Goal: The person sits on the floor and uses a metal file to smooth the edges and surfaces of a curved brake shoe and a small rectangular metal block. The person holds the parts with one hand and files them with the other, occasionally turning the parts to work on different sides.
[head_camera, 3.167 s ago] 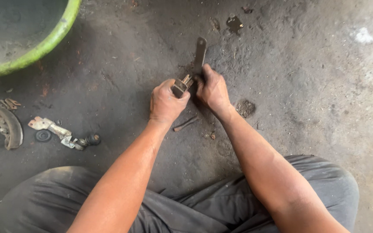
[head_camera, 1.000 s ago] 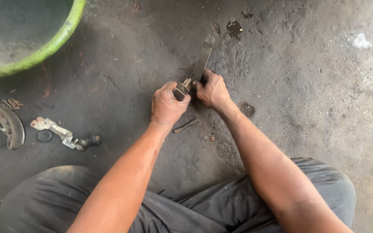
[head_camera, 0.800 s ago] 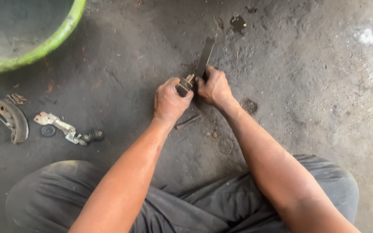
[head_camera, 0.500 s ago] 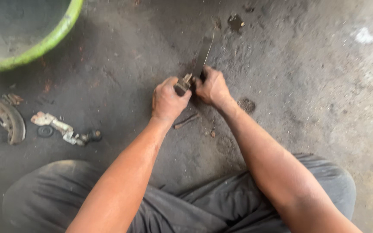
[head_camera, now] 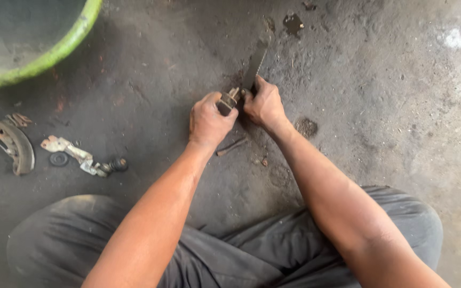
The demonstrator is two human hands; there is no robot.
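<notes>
Both hands clench: the left hand (head_camera: 208, 120) in a tight grip around a small metal part (head_camera: 227, 101), the right hand (head_camera: 264, 105) grasping a flat metal bar (head_camera: 255, 65), whose long axis points away beyond the grip, over the floor (head_camera: 380, 96).

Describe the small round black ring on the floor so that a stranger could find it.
Start at the green tub at top left. Below it lies a curved rusty brake shoe; the black ring sits just right of it, the only round flat piece there.
</notes>
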